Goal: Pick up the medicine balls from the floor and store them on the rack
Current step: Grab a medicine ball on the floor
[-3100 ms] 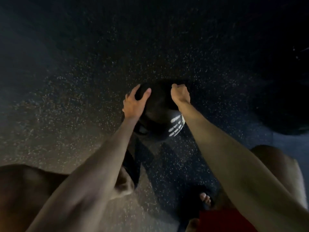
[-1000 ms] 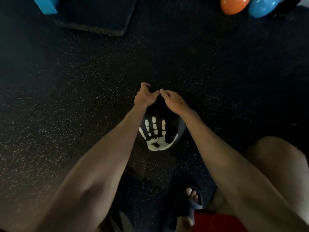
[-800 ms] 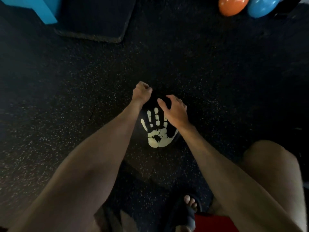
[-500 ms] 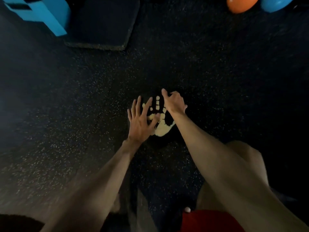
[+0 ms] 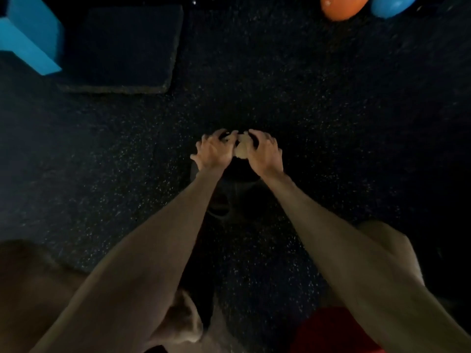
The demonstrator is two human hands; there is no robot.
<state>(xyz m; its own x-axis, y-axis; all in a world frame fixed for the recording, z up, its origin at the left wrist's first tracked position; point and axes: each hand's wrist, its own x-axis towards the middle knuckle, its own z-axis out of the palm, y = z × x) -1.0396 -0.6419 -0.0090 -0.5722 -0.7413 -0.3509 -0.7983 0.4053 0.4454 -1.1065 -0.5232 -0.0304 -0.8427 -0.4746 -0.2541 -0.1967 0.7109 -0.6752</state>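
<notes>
We're looking down at the black ball (image 5: 239, 171), dark and round, with a pale print (image 5: 241, 150) peeking out on top. Our left hand (image 5: 214, 151) and right hand (image 5: 263, 154) are curling over its top, side by side. The orange ball (image 5: 342, 6) and blue ball (image 5: 391, 5) are sitting right beside each other, well apart, far right.

1 view, worn on the head, wide-angle, facing almost straight down at the floor (image 5: 344, 128). Both forearms enter from the bottom edge and reach the left hand (image 5: 214, 152) and right hand (image 5: 263, 154) on the ball (image 5: 240, 171) just above centre, near the lens. A block (image 5: 28, 36), orange ball (image 5: 341, 6) and blue ball (image 5: 390, 5) mark the far top edge.
</notes>
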